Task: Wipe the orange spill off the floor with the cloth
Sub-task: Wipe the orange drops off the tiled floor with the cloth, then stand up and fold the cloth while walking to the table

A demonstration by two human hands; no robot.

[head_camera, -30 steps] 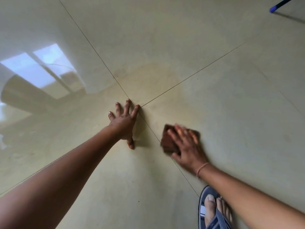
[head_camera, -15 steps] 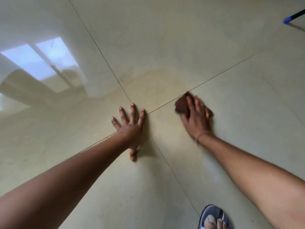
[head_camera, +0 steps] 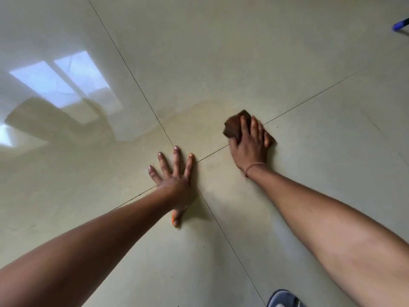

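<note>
A glossy pale beige tiled floor (head_camera: 243, 52) fills the frame, with thin dark grout lines crossing near the centre and a bright window reflection (head_camera: 64, 85) in the upper left. A faint yellowish-orange smear (head_camera: 199, 127), the thinned spill, tints the tiles around that crossing, in the middle of the frame.

Two bare forearms reach in from the lower corners. The left hand (head_camera: 174, 180) lies flat on the floor at the centre, fingers spread wide and gripping nothing, its thumb tip stained orange. The right hand (head_camera: 250, 145), right of centre, presses palm-down on a crumpled dark brown cloth (head_camera: 234, 126), fingers curled over it, the cloth lying on the grout line. A thin cord bracelet (head_camera: 254, 166) circles that wrist.

A blue-grey sandal (head_camera: 282, 299) shows at the bottom edge, and a blue tip of some object (head_camera: 400, 29) at the upper right.
</note>
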